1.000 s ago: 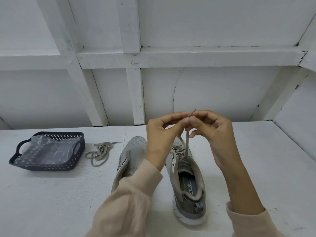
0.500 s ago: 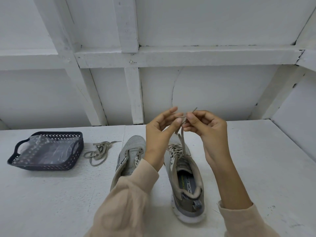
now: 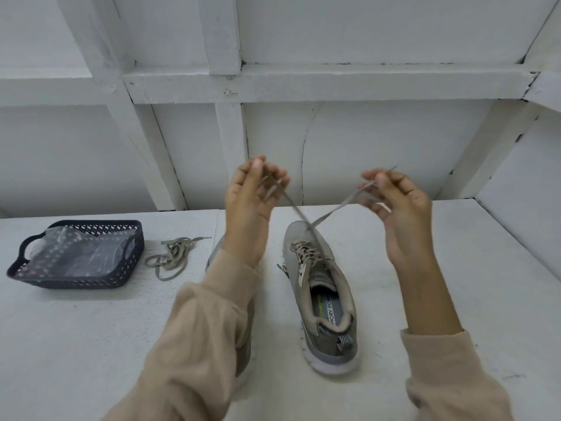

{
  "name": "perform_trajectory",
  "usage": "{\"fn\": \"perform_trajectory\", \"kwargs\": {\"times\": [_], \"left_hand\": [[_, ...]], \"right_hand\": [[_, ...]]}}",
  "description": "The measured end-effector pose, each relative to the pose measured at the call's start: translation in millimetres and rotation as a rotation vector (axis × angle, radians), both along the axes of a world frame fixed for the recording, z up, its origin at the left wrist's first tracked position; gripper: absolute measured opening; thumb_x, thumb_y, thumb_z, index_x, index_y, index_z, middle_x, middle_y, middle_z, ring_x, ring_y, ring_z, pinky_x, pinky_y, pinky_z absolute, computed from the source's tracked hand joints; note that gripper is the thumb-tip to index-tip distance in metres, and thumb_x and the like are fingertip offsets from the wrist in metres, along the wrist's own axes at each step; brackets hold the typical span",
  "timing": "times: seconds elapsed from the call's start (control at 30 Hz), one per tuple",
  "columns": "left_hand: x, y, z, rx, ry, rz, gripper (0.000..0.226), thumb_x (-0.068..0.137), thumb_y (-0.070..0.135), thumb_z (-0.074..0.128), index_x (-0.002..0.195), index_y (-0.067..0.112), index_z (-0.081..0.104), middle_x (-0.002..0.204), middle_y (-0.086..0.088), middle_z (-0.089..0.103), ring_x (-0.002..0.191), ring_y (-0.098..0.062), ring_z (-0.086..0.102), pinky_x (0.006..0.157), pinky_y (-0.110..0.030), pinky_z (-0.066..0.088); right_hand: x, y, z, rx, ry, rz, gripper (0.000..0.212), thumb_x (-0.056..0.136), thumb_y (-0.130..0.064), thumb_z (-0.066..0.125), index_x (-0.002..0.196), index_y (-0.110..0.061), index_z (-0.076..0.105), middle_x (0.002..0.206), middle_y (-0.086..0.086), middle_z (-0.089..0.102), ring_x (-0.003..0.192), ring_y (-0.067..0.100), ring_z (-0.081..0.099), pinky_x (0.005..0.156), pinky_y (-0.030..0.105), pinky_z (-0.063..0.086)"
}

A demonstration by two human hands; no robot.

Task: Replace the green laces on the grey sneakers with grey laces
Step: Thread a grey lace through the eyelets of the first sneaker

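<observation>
Left hand (image 3: 252, 196), right hand (image 3: 397, 205) held apart above shoe (image 3: 321, 287). My fingers (image 3: 381, 177) pinch one lace (image 3: 296, 209) end each, strands crossing over toe. Shoe upright on worktop (image 3: 455, 268). Lace light, limp, flat; best held near stiff tips. Left pinch blurred, probably thumb-to-forefinger.

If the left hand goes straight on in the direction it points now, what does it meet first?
Most likely the white wall behind the table. The left hand holds a lace up, fingers toward that wall, with nothing between them that shows. Depth is unclear.
</observation>
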State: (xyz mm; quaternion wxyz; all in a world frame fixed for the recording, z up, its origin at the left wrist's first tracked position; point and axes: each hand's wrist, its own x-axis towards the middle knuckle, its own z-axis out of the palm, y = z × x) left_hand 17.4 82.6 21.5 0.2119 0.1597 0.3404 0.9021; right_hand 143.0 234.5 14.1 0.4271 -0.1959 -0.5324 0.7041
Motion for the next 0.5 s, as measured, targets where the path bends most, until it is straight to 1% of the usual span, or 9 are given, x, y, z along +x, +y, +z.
{"fn": "perform_trajectory", "kwargs": {"times": [0.03, 0.1, 0.13, 0.2, 0.27, 0.33, 0.4, 0.47, 0.5], "left_hand": [[-8, -5, 2, 0.021, -0.017, 0.021, 0.013, 0.100, 0.011, 0.046, 0.095, 0.012, 0.058, 0.073, 0.003, 0.064, 0.068, -0.010, 0.062, 0.077, -0.028, 0.058], [-20, -15, 1, -0.020, 0.001, 0.043, 0.013, 0.100, 0.011, 0.047, 0.095, 0.014, 0.059, 0.072, 0.006, 0.060, 0.061, -0.006, 0.054, 0.064, -0.022, 0.053], [-22, -18, -2, -0.079, 0.044, 0.038, 0.013, 0.099, 0.011, 0.048, 0.095, 0.014, 0.060, 0.074, 0.007, 0.059, 0.058, -0.005, 0.051, 0.059, -0.019, 0.048], [-23, -23, -13, -0.274, 0.208, 0.000, 0.012, 0.096, 0.011, 0.053, 0.092, 0.015, 0.064, 0.077, 0.007, 0.060, 0.054, -0.006, 0.043, 0.053, -0.017, 0.038], [-19, -26, -25, -0.508, 0.420, -0.083, 0.009, 0.090, 0.016, 0.062, 0.088, 0.018, 0.071, 0.080, 0.006, 0.064, 0.054, -0.007, 0.039, 0.053, -0.016, 0.033], [-14, -30, -35, -0.701, 0.631, -0.193, 0.007, 0.086, 0.017, 0.069, 0.087, 0.016, 0.076, 0.082, 0.009, 0.071, 0.057, -0.010, 0.038, 0.055, -0.016, 0.034], [-13, -32, -45, -0.836, 0.807, -0.328, 0.008, 0.084, 0.016, 0.074, 0.090, 0.012, 0.078, 0.087, 0.006, 0.075, 0.058, -0.010, 0.040, 0.056, -0.017, 0.035], [-14, -33, -53, -0.975, 0.958, -0.482, 0.009, 0.082, 0.020, 0.077, 0.090, 0.017, 0.079, 0.089, 0.004, 0.076, 0.053, -0.004, 0.042, 0.056, -0.018, 0.036], [-15, -33, -57, -1.050, 1.012, -0.531, 0.010, 0.081, 0.022, 0.079, 0.090, 0.019, 0.080, 0.086, 0.007, 0.076, 0.051, 0.000, 0.043, 0.056, -0.016, 0.036]], "right_hand": [[5, 9, 1, -0.022, 0.060, -0.022, 0.009, 0.096, -0.008, 0.055, 0.096, -0.011, 0.064, 0.088, 0.001, 0.071, 0.080, 0.014, 0.066, 0.073, 0.028, 0.054], [14, 24, 3, -0.043, 0.166, -0.049, 0.012, 0.097, -0.007, 0.053, 0.101, -0.010, 0.064, 0.082, -0.001, 0.068, 0.076, 0.015, 0.063, 0.077, 0.029, 0.053], [18, 29, 3, -0.038, 0.180, -0.044, 0.014, 0.097, -0.007, 0.053, 0.104, -0.008, 0.064, 0.081, 0.000, 0.065, 0.074, 0.014, 0.061, 0.076, 0.027, 0.052], [25, 32, -1, -0.001, 0.137, 0.009, 0.016, 0.096, -0.009, 0.054, 0.106, -0.009, 0.067, 0.081, -0.001, 0.062, 0.069, 0.012, 0.053, 0.066, 0.024, 0.047], [30, 31, -10, 0.081, 0.025, 0.086, 0.015, 0.090, -0.019, 0.062, 0.098, -0.014, 0.074, 0.080, -0.002, 0.062, 0.063, 0.011, 0.046, 0.056, 0.020, 0.039], [35, 29, -22, 0.274, -0.174, 0.144, 0.015, 0.084, -0.026, 0.065, 0.087, -0.019, 0.077, 0.072, -0.004, 0.062, 0.060, 0.012, 0.042, 0.054, 0.019, 0.035], [39, 24, -31, 0.484, -0.384, 0.282, 0.011, 0.085, -0.019, 0.067, 0.084, -0.016, 0.077, 0.073, -0.002, 0.066, 0.060, 0.012, 0.044, 0.057, 0.017, 0.038], [43, 21, -39, 0.551, -0.566, 0.454, 0.008, 0.084, -0.010, 0.071, 0.083, -0.014, 0.077, 0.073, 0.003, 0.071, 0.059, 0.013, 0.053, 0.059, 0.018, 0.044], [44, 19, -43, 0.548, -0.640, 0.506, 0.008, 0.083, -0.007, 0.073, 0.082, -0.013, 0.077, 0.070, 0.003, 0.071, 0.058, 0.014, 0.057, 0.059, 0.020, 0.046]]}}
